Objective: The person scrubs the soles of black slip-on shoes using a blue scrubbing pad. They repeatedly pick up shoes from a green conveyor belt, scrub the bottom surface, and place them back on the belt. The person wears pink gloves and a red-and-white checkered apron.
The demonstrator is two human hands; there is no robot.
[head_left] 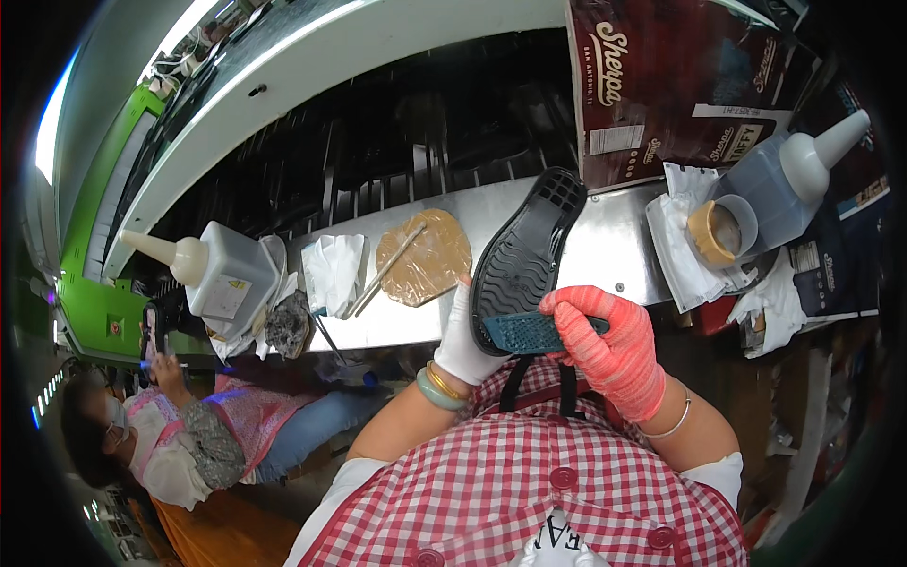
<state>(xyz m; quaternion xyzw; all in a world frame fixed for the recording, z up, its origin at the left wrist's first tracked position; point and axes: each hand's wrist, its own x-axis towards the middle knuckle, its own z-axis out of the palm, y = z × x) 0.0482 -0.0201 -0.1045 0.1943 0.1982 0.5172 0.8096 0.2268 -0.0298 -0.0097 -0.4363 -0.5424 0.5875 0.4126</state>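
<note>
Black sole (515,260), near end past the edge of the metal worktop (614,236); probably light, springy, grippy, best held by its rim. Left hand (470,326) cups its left side, fingers mostly hidden; right hand (609,350) closed on 1 teal brush (529,333) across the near end. Bare metal rightward; 1 maroon carton (619,118) beyond.

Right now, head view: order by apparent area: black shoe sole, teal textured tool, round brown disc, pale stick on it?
Largest to smallest:
1. Black shoe sole
2. Round brown disc
3. Teal textured tool
4. Pale stick
</note>
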